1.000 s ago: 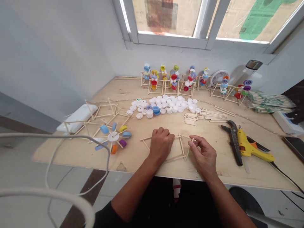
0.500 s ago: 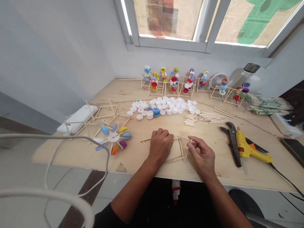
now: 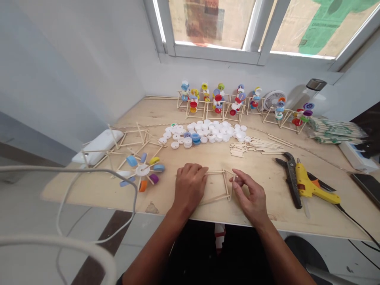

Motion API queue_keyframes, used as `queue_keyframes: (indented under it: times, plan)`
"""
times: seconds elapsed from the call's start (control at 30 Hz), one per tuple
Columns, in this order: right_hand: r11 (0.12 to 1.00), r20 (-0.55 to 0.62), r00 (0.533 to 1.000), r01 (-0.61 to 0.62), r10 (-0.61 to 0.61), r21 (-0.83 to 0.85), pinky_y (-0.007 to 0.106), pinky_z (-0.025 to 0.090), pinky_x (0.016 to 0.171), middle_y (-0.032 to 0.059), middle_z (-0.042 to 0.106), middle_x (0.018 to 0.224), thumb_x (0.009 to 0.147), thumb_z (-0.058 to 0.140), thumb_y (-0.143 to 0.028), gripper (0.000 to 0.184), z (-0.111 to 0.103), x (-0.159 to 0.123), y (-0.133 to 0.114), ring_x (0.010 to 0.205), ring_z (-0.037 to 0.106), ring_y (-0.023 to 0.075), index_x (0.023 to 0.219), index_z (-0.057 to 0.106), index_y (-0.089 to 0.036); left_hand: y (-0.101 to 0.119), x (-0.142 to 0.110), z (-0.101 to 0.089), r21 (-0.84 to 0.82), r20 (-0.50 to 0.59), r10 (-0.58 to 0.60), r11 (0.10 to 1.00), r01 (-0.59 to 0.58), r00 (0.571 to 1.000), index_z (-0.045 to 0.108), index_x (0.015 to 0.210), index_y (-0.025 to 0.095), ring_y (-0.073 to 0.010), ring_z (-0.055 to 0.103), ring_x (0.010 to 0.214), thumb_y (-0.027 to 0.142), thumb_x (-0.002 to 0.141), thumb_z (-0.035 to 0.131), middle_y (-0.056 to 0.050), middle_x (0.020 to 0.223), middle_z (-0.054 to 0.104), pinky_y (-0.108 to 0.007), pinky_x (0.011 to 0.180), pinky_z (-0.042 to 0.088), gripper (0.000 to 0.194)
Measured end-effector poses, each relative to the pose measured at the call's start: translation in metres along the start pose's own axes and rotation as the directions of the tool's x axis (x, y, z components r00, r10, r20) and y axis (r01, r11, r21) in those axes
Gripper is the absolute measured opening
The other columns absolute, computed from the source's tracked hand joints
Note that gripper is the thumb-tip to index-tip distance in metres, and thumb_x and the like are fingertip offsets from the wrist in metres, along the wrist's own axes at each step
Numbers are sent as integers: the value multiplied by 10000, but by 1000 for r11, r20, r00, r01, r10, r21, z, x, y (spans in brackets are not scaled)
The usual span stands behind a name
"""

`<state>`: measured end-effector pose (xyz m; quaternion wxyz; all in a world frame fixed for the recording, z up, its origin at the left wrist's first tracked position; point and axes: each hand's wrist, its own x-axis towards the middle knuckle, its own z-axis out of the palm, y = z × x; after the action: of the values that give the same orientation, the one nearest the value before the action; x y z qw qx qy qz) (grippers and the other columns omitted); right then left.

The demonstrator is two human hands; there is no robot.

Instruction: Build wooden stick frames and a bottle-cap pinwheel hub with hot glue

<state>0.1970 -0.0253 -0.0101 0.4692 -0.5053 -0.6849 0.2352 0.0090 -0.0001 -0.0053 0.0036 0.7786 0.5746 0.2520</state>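
A frame of thin wooden sticks (image 3: 226, 185) lies on the table in front of me. My left hand (image 3: 190, 186) covers its left part, back of the hand upward, with the fingers curled down over the sticks. The fingertips and what lies under the palm are hidden. At the frame's right end, my right hand (image 3: 251, 194) holds an upright stick (image 3: 233, 185) between thumb and fingers. That stick meets others at the frame's corners. To the left stands a wheel of coloured bottle caps (image 3: 142, 170) on sticks.
White bottle caps (image 3: 218, 130) lie behind my hands, with loose sticks (image 3: 264, 145) beside them. Several finished cap wheels (image 3: 218, 99) line the wall. A yellow glue gun (image 3: 303, 180) and black pliers (image 3: 292, 180) lie right. A white cable (image 3: 89, 171) crosses the left side.
My left hand has slid left along the frame, uncovering more of its upper stick. My right hand has shifted slightly left, and its stick stands more upright.
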Motion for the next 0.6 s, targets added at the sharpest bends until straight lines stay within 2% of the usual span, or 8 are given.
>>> queue_keyframes:
  times: [0.3,0.6]
  plan:
    - [1000,3,1000,-7,7,9,300,507,783,27,662,831,854,509,-237,357,0,-1,-1,809,644,159,1208,542,-212,-15,-36,-16,-115,-99,-118,988,107,988,624,1024,174,-235,548,936,205,864,441,-85,972,654,-391,812,405,245]
    - [999,4,1000,-31,31,39,295,507,772,23,648,817,853,523,-237,351,0,-2,1,818,640,157,1202,548,-207,-26,-53,-20,-125,-73,-130,985,120,989,611,1047,166,-248,553,967,247,862,458,-93,983,637,-419,846,417,254]
